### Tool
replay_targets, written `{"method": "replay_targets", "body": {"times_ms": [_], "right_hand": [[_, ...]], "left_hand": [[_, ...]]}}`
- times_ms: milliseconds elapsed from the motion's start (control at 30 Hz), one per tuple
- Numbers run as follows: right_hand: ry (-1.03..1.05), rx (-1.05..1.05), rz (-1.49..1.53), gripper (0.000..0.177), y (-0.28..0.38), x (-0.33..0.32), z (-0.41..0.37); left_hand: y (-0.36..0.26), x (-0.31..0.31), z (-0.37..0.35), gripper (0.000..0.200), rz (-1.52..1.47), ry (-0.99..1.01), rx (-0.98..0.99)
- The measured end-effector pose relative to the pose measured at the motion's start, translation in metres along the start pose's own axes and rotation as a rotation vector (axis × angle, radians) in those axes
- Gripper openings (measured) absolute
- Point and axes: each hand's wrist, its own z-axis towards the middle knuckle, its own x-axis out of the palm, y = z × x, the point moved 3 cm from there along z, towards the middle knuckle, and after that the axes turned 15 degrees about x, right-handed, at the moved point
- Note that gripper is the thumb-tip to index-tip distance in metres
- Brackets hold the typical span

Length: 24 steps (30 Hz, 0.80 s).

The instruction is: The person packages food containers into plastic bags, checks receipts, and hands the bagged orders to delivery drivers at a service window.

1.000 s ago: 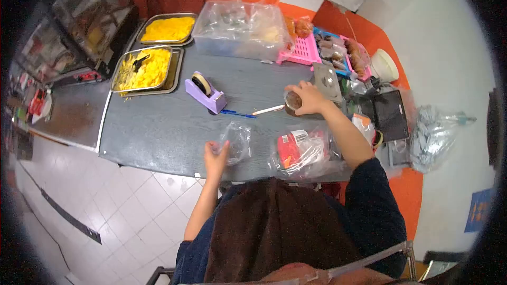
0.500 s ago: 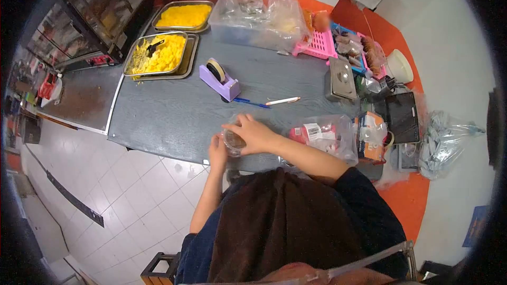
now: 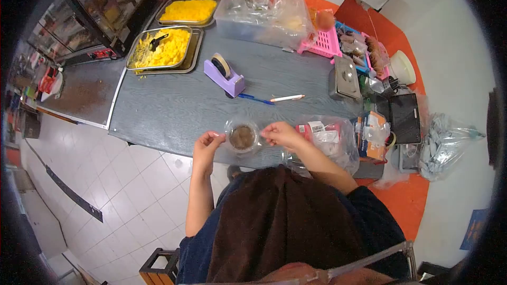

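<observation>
One view only, worn on the head, facing forward and steeply down onto the grey table (image 3: 174, 111). Fisheye wide, dark rim; tabletop within arm's reach.

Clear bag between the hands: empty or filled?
Filled. A round brown item shows through the clear bag, which the left hand and right hand pinch at its sides.

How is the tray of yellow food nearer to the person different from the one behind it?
The nearer tray holds loose, uneven chunks, while the farther tray is filled smooth and level. A black utensil lies in the nearer tray; the farther tray has none. Both are rectangular metal trays of yellow food.
</observation>
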Motion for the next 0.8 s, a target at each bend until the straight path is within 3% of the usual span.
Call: {"method": "replay_targets", "body": {"times_ms": [67, 167, 200, 267, 400, 500, 533, 567, 600, 633, 667, 700, 733, 800], "right_hand": [[0.196, -0.082, 0.298, 0.014, 0.017, -0.002, -0.019], [0.265, -0.232, 0.522, 0.017, 0.055, 0.006, -0.064], [0.264, -0.235, 0.526, 0.017, 0.061, 0.012, -0.074], [0.256, -0.488, 0.361, 0.022, 0.077, 0.025, -0.090], [0.271, -0.294, 0.283, 0.024, 0.056, 0.030, -0.062], [0.317, -0.473, 0.277, 0.022, 0.052, 0.035, -0.057], [0.316, -0.474, 0.280, 0.022, 0.052, 0.036, -0.052], [-0.067, -0.866, -0.067, 0.022, 0.060, 0.033, -0.054], [-0.472, -1.220, -0.432, 0.023, 0.063, 0.036, -0.059], [-0.478, -1.222, -0.429, 0.023, 0.063, 0.039, -0.055], [-0.352, -1.169, -0.276, 0.024, 0.063, 0.041, -0.049], [-0.226, -1.109, -0.126, 0.026, 0.064, 0.044, -0.045], [-0.232, -1.110, -0.123, 0.026, 0.065, 0.049, -0.045], [-0.001, -0.892, 0.127, 0.030, 0.065, 0.058, -0.041]], "left_hand": [[-0.022, 0.010, -0.003, 0.009, -0.364, 0.052, -0.088], [-0.074, 0.033, -0.012, 0.018, -0.379, 0.101, 0.026], [-0.080, 0.039, -0.013, 0.018, -0.377, 0.105, 0.025], [-0.089, 0.045, -0.014, 0.026, -0.357, 0.088, 0.115], [-0.063, 0.038, -0.009, 0.026, -0.180, 0.115, 0.168], [-0.047, 0.034, -0.005, 0.029, -0.192, 0.080, 0.236], [-0.049, 0.035, -0.003, 0.030, -0.016, 0.110, 0.436], [-0.053, 0.037, -0.002, 0.032, 0.163, 0.140, 0.633], [-0.057, 0.041, -0.001, 0.032, 0.165, 0.145, 0.633], [-0.068, 0.047, 0.000, 0.033, 0.380, 0.139, 0.797], [-0.076, 0.052, -0.001, 0.033, 0.597, 0.131, 0.960], [-0.073, 0.053, 0.001, 0.033, 0.595, 0.137, 0.965], [-0.064, 0.053, 0.003, 0.033, 0.525, 0.161, 0.935], [-0.048, 0.051, 0.006, 0.033, 0.455, 0.188, 0.903]]}}
